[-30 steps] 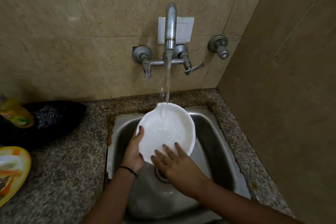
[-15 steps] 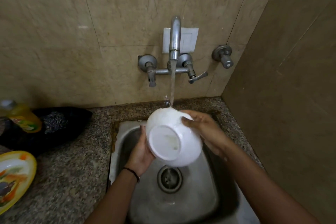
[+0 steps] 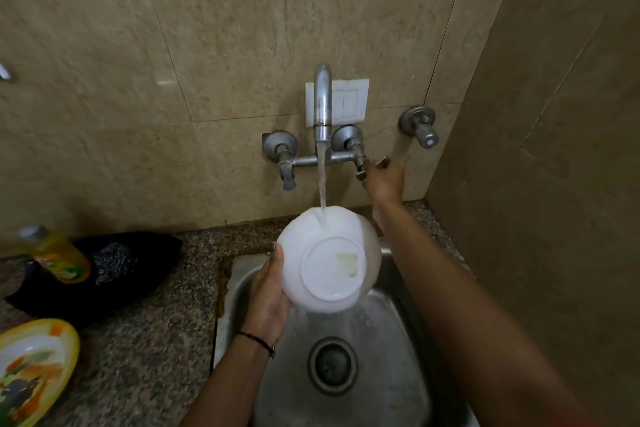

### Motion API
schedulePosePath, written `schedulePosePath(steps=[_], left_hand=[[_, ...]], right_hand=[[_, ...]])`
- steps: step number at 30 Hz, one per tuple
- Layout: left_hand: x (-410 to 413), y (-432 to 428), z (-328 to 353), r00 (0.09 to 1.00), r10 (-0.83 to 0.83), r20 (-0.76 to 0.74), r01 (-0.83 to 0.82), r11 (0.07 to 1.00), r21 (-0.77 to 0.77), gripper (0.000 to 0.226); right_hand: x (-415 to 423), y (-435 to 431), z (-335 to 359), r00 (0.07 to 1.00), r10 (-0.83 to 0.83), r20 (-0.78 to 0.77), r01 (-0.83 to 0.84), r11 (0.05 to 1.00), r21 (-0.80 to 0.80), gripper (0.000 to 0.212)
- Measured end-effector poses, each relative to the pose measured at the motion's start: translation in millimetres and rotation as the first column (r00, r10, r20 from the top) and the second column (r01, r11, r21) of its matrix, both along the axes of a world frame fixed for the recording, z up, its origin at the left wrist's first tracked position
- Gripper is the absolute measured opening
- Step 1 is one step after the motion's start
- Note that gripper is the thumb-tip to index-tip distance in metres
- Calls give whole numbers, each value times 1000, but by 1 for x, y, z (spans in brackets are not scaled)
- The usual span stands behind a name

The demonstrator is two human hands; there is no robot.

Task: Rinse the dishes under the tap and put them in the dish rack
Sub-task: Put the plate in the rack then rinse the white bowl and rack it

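Obs.: left hand [image 3: 268, 302] grips the white bowl [image 3: 329, 260] at its left wall, thumb on the outside, the other fingers hidden behind it; bowl held over the sink [image 3: 398, 374], tilted, base toward the camera, far edge up under the tap [image 3: 322, 97]; water stream [image 3: 322, 184] strikes the upper outer wall and runs off the lower edge above the drain [image 3: 332, 364].

Reading: the tilt lets water sheet over the outside and fall into the sink, not onto the table [image 3: 145, 340]; a yellowish patch [image 3: 346, 263] on the base, sticker remnant or residue, cannot tell which.

Right hand [image 3: 382, 180] reaches up to the right lever [image 3: 383, 160], back of hand to camera; lever tip shows above it; fingers hidden, so gripping or merely pressing cannot be told; likely aim is to adjust or stop the flow.

Stage: rinse of this bowl near its end, by judgement; dish rack not in view.

On the table, left: yellow plate [image 3: 34, 367], detergent bottle [image 3: 59, 256] lying on a black cloth [image 3: 131, 267]; plate probably awaits rinsing.

Risk: one-handed hold on a wet bowl; could slip.
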State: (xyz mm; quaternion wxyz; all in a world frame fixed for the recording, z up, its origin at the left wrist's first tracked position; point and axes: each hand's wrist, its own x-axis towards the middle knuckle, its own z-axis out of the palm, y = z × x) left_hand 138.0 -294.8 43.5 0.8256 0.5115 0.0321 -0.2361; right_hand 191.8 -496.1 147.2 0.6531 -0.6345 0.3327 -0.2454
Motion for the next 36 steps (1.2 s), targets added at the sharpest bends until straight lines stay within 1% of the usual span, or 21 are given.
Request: schedulePosePath(steps=[1,2,3,4,5,6,7,9,11,13,14,15,16,17,18,20,22,25,27,32,36], left_hand=[[0,1,0,1000,-6,0,6,1000,-1,60],[-1,2,-1,1000,-9,0,9,1000,1,61],[-1,2,-1,1000,-7,0,7,1000,2,61],[0,3,0,1000,-1,-3,1,1000,2,62],[0,4,0,1000,3,-4,-3,1000,1,63],[0,5,1,1000,8,-6,-8,1000,-1,65],[-1,5,1,1000,11,-6,-11,1000,-4,66],[-2,6,3,1000,5,-1,-5,1000,-12,67],[-3,7,2,1000,8,4,-8,1000,-12,68],[-3,7,4,1000,18,10,-18,1000,-20,67],[-5,7,4,1000,18,7,-18,1000,-22,65],[-7,7,5,1000,18,2,-18,1000,-26,63],[-11,9,4,1000,19,-5,-19,999,-35,60],[-16,10,2,1000,22,-15,-23,999,-47,58],[-20,11,0,999,26,-28,-28,998,-60,58],[-32,14,-6,998,30,-56,-34,996,-77,65],[-47,15,-12,997,37,-71,-42,997,-70,74],[-71,14,-20,994,57,-95,-61,997,-40,74],[-84,15,-24,993,69,-92,-70,998,-7,72],[-104,22,-22,995,80,-52,-77,995,55,67],[-110,30,-18,989,130,-71,-129,992,17,66]], right_hand=[[2,3,-2,1000,-19,-23,16,991,-131,7],[1,8,-3,998,-19,-56,2,957,-290,6],[-1,11,-5,996,-18,-86,-23,895,-445,7],[-4,14,-7,995,-21,-101,-39,832,-554,8],[-7,16,-9,995,-23,-95,-40,791,-611,9],[-9,15,-9,996,-27,-88,-35,772,-635,10],[-10,15,-9,996,-30,-82,-30,762,-647,10],[-12,12,-9,996,9,-89,-63,778,-626,9],[-19,11,-7,990,113,-86,-142,824,-548,18],[-35,14,-12,971,212,-109,-238,879,-413,39],[-47,16,-20,967,224,-125,-253,917,-309,46],[-59,18,-32,965,223,-135,-244,955,-168,49],[-74,21,-47,963,227,-145,-228,974,11,50],[-93,27,-63,956,248,-159,-217,957,191,51],[-113,34,-78,945,286,-161,-219,915,339,52],[-151,52,-101,933,343,-107,-248,830,499,52],[-177,67,-115,941,339,-3,-267,745,612,51],[-199,82,-124,956,271,114,-263,615,743,45],[-209,86,-131,963,228,144,-250,559,791,46],[-224,92,-138,953,247,176,-284,526,801,54],[-229,98,-136,949,256,182,-298,547,783,59]])
